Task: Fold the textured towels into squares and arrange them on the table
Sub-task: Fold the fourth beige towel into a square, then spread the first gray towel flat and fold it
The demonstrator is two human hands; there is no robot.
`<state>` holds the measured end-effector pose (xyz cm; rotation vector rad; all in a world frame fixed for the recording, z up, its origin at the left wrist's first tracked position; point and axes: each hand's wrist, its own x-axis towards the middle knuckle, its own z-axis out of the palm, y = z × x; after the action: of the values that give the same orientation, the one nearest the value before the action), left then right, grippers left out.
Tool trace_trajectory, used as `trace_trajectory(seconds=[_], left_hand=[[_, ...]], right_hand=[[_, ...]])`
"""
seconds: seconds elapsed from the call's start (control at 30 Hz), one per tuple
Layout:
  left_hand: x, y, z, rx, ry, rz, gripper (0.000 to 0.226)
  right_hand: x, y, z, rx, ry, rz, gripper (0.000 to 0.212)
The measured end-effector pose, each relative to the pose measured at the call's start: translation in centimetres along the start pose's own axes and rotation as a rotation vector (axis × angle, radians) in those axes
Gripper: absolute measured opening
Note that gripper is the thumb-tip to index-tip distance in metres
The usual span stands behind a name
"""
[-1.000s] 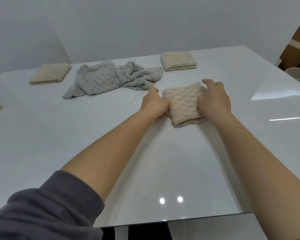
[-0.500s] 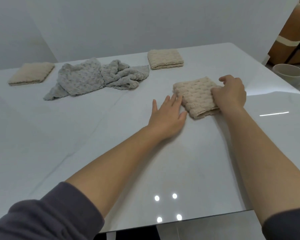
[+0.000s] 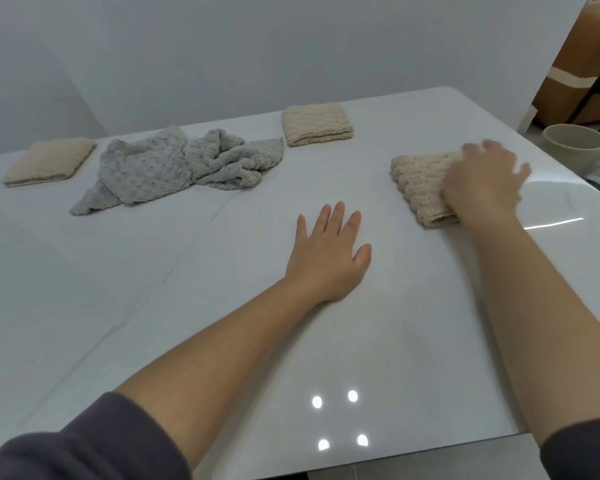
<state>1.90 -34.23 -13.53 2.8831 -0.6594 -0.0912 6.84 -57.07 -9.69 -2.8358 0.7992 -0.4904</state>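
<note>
Right hand [image 3: 484, 187] lies spread on the folded beige towel [image 3: 420, 188] at the white worktop's [image 3: 187, 306] right side, likely pressing it into place. Left hand [image 3: 329, 252] rests flat, fingers wide, holding nothing. Grey towel [image 3: 174, 168] lies crumpled, unfolded, between two folded beige squares [image 3: 317, 128] at the far edge.
</note>
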Motion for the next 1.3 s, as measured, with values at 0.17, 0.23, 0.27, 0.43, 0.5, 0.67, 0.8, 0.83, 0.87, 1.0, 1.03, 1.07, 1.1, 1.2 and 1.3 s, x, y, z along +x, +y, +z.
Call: trace_trajectory(seconds=[0.17, 0.23, 0.27, 0.43, 0.5, 0.67, 0.8, 0.83, 0.87, 1.0, 1.03, 1.07, 1.1, 1.2, 1.3], left_hand=[[-0.1, 0.1, -0.2, -0.004, 0.001, -0.005, 0.061], [-0.1, 0.0, -0.1, -0.001, 0.001, -0.003, 0.061], [-0.1, 0.0, -0.1, 0.000, 0.000, -0.002, 0.061], [-0.1, 0.0, 0.0, -0.005, 0.001, 0.000, 0.061], [-0.1, 0.0, 0.0, -0.005, 0.001, -0.001, 0.061], [-0.2, 0.0, -0.1, -0.008, 0.000, 0.008, 0.062], [-0.2, 0.0, -0.3, -0.063, 0.019, -0.003, 0.063], [-0.3, 0.0, -0.5, -0.098, 0.035, -0.013, 0.063], [-0.4, -0.2, -0.8, -0.134, 0.049, -0.024, 0.061], [-1.5, -3.3, -2.3, -0.176, 0.080, -0.097, 0.057], [-1.9, -4.8, -2.7, -0.163, 0.097, -0.122, 0.056], [-2.2, -6.4, -3.2, -0.150, 0.119, -0.147, 0.055], [-2.5, -8.2, -3.8, -0.138, 0.141, -0.174, 0.054], [-3.2, -13.9, -5.2, -0.115, 0.209, -0.269, 0.050], [-3.8, -20.0, -6.6, -0.099, 0.324, -0.376, 0.045]], right_hand=[[-3.4, -5.4, 2.6, -0.183, -0.306, -0.280, 0.060], [-3.0, -4.7, 2.8, -0.169, -0.312, -0.269, 0.061], [-2.5, -3.8, 2.8, -0.158, -0.294, -0.262, 0.063], [-0.9, -0.6, 3.0, -0.128, -0.240, -0.251, 0.063], [-0.7, -0.5, 3.1, -0.120, -0.246, -0.262, 0.062], [0.4, 0.5, 2.6, -0.122, -0.254, -0.246, 0.063], [-0.7, -1.0, 2.5, -0.184, -0.255, -0.257, 0.056], [-1.3, -1.9, 2.6, -0.202, -0.246, -0.277, 0.055], [-2.1, -2.9, 2.7, -0.213, -0.243, -0.302, 0.055], [-5.5, -7.8, 3.3, -0.177, -0.257, -0.439, 0.054], [-6.3, -9.3, 3.5, -0.149, -0.270, -0.476, 0.054], [-7.1, -10.9, 3.6, -0.115, -0.286, -0.512, 0.053], [-7.9, -12.6, 3.7, -0.082, -0.300, -0.549, 0.053], [-10.4, -18.3, 3.9, 0.023, -0.303, -0.655, 0.051], [-12.7, -24.0, 4.0, 0.135, -0.228, -0.743, 0.044]])
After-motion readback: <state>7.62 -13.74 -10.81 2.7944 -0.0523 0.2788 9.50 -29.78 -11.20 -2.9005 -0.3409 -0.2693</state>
